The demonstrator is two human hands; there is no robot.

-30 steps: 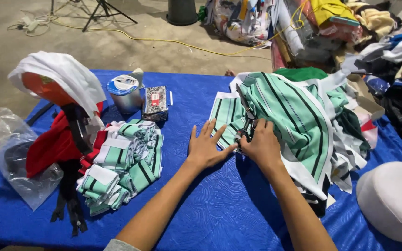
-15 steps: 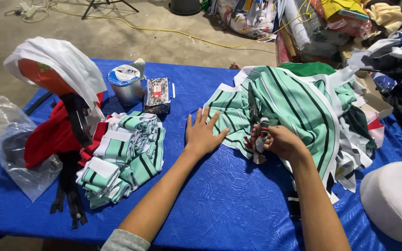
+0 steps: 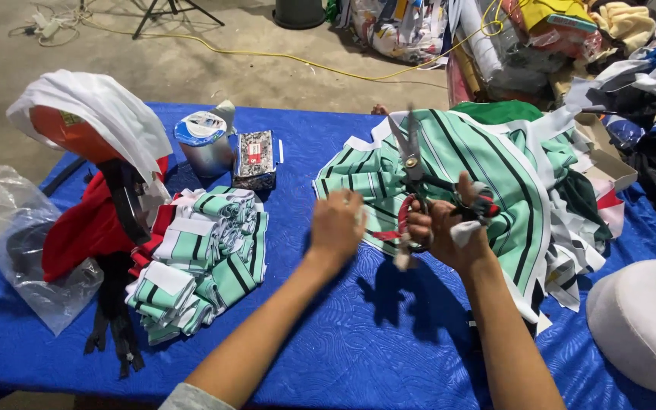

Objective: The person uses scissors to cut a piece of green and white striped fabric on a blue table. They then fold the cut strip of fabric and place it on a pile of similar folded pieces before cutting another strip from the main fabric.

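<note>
From the head camera, you look down at a blue surface [image 3: 389, 357] with cloth all over it.

Your right hand [image 3: 449, 235] is closed around the red handles of a big pair of scissors [image 3: 413, 178]. The blades point up and away from you and are a little open, lifted above the cloth, so they touch nothing. A bit of white cloth [image 3: 465, 231] is tucked in that same hand.

Your left hand [image 3: 337, 224] is curled loosely and raised just beside the scissors. You may be pinching a small pale scrap, but it is too blurry to tell for sure.

Right behind both hands lies a big heap of green striped fabric [image 3: 495, 167], spread flat so it is easy to reach. To your left sits a pile of folded green striped pieces [image 3: 206, 258], stacked close together and kept apart from the big heap.

Further left there is red cloth [image 3: 85, 228], a clear plastic bag [image 3: 17, 243] and black zippers [image 3: 115, 326] hanging off the edge. A metal cup [image 3: 205, 144] and a small patterned box [image 3: 256, 159] stand at the back, out of the way. A white cap [image 3: 643, 323] rests at the far right.
</note>
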